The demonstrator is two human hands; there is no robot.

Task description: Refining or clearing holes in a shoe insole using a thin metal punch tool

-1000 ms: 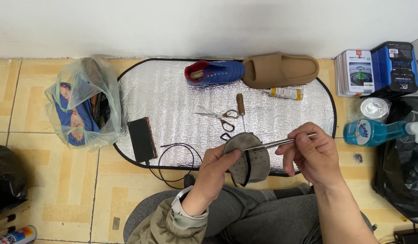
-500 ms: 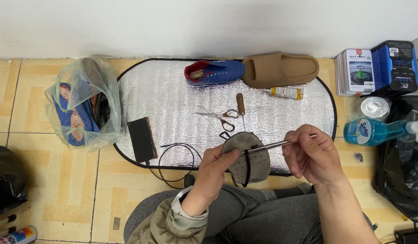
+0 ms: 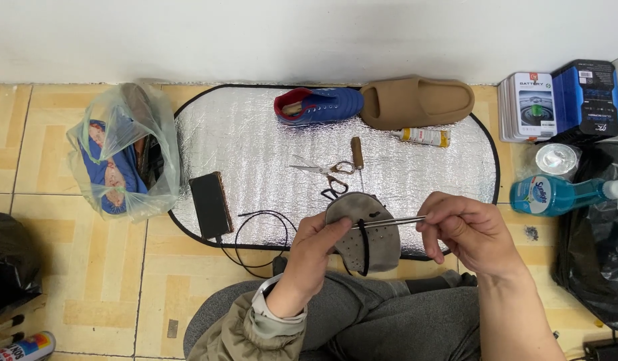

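Observation:
My left hand [image 3: 309,257] grips a grey suede shoe upper [image 3: 365,230] with a dark edge, held over my lap at the mat's near edge. A thin metal tool [image 3: 392,221] is pinched in my right hand [image 3: 472,230], its tip lying across the grey piece. Beyond them on the silver mat [image 3: 255,147] lie scissors [image 3: 325,170] and a wooden-handled awl [image 3: 357,152].
A blue shoe [image 3: 319,105], a tan slide sandal [image 3: 416,101] and a small glue tube [image 3: 422,136] sit at the mat's far side. A phone [image 3: 210,204] with a black cable lies left. A plastic bag [image 3: 121,160] is far left; boxes [image 3: 563,100] and a blue bottle [image 3: 556,194] stand right.
My right hand has drawn in toward the grey piece, so the metal tool reaches further across it. The left hand holds the piece in nearly the same place.

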